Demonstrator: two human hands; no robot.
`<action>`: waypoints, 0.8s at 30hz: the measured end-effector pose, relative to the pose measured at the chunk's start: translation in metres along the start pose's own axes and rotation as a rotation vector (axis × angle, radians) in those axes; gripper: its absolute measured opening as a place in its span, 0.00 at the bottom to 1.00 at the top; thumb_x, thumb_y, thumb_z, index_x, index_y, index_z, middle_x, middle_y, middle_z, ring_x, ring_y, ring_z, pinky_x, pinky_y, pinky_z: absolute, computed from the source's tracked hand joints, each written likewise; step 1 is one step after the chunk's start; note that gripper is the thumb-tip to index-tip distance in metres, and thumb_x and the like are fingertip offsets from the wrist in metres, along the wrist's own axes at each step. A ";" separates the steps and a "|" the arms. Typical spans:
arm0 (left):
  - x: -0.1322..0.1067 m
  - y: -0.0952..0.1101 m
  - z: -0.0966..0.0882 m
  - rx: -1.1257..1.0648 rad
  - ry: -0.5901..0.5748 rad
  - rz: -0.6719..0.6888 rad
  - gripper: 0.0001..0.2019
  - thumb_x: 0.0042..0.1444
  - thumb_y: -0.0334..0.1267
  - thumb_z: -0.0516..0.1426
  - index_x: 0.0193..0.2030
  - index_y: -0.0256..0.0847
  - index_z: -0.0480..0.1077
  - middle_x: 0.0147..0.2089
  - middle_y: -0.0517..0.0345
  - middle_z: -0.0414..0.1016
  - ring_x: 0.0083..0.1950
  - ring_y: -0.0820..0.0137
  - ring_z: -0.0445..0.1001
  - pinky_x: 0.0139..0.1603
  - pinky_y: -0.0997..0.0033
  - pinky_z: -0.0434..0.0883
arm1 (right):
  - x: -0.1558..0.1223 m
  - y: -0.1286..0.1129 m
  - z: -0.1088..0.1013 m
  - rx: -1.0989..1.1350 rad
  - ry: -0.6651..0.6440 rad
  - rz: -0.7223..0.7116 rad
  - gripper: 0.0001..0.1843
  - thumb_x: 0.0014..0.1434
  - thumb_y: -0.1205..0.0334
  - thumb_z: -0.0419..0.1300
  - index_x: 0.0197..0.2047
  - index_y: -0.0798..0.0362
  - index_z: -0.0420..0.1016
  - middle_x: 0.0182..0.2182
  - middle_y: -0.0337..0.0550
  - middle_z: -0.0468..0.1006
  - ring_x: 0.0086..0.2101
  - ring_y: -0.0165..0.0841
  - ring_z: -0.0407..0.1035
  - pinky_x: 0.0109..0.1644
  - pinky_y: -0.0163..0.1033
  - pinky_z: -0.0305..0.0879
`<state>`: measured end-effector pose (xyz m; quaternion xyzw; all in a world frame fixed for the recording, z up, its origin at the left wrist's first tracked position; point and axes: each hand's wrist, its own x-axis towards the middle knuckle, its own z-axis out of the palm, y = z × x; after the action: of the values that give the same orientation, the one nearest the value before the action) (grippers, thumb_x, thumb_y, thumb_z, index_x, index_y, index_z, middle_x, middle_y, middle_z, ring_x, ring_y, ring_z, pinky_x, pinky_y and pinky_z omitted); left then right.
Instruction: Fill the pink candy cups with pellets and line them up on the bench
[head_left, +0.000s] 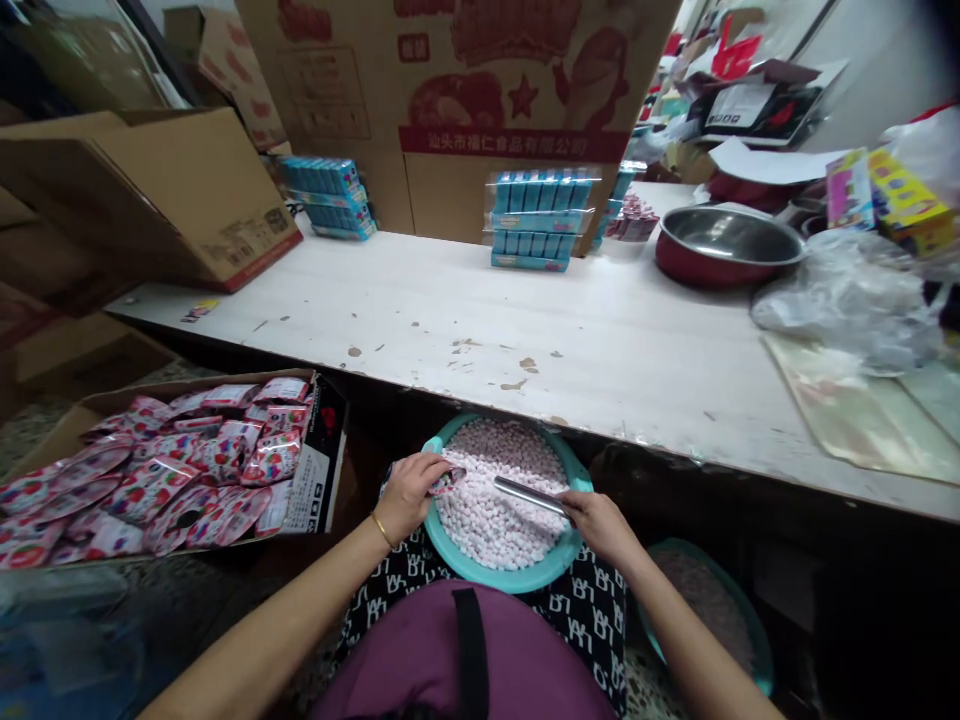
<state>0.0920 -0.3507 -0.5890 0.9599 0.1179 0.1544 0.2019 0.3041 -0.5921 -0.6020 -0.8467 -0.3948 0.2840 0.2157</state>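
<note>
- Left hand (409, 497) is closing around a small printed packet (448, 481), pinching it just over the basin's rim.
- Right hand (596, 525) is curling around a steel tube scoop (529, 496), and I'm seeing its far end lying over the candy, close beside the packet.
- Pale pink candies (499, 490) are filling a teal basin (510, 578) directly below and between both hands; the basin is sitting on my lap, on black patterned trousers (592, 620).
- Second teal basin (705, 600) is sitting low beyond my right arm, holding something darker.
- Strawberry-print packets (150, 490) are piling up in a cardboard box (150, 408) left of my left arm.
- Chipped white table (450, 320) is stretching ahead, carrying stacks of blue boxes (540, 215) and a red steel-lined pot (727, 245).
</note>
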 end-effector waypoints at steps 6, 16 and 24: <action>0.006 -0.003 -0.022 -0.045 0.009 -0.022 0.22 0.47 0.24 0.52 0.49 0.45 0.67 0.49 0.52 0.69 0.53 0.62 0.65 0.54 0.57 0.61 | 0.006 0.009 0.009 -0.057 0.002 0.053 0.18 0.57 0.61 0.45 0.43 0.47 0.74 0.37 0.42 0.77 0.39 0.33 0.69 0.41 0.32 0.59; 0.151 0.021 -0.020 -0.763 0.180 -0.228 0.22 0.42 0.37 0.63 0.45 0.38 0.66 0.42 0.54 0.72 0.44 0.66 0.71 0.48 0.65 0.67 | 0.008 0.017 0.022 0.153 0.025 0.007 0.20 0.56 0.57 0.43 0.38 0.50 0.76 0.35 0.44 0.77 0.39 0.37 0.70 0.43 0.36 0.62; 0.189 -0.052 -0.035 -0.401 0.520 -0.235 0.25 0.49 0.32 0.56 0.55 0.37 0.57 0.54 0.44 0.62 0.53 0.63 0.65 0.56 0.60 0.62 | 0.011 0.057 0.036 0.200 0.038 0.138 0.18 0.43 0.46 0.50 0.32 0.40 0.75 0.40 0.42 0.77 0.45 0.41 0.68 0.50 0.39 0.63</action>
<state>0.2458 -0.2377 -0.5333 0.8097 0.2424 0.3896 0.3659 0.3178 -0.6125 -0.6655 -0.8513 -0.3013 0.3201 0.2865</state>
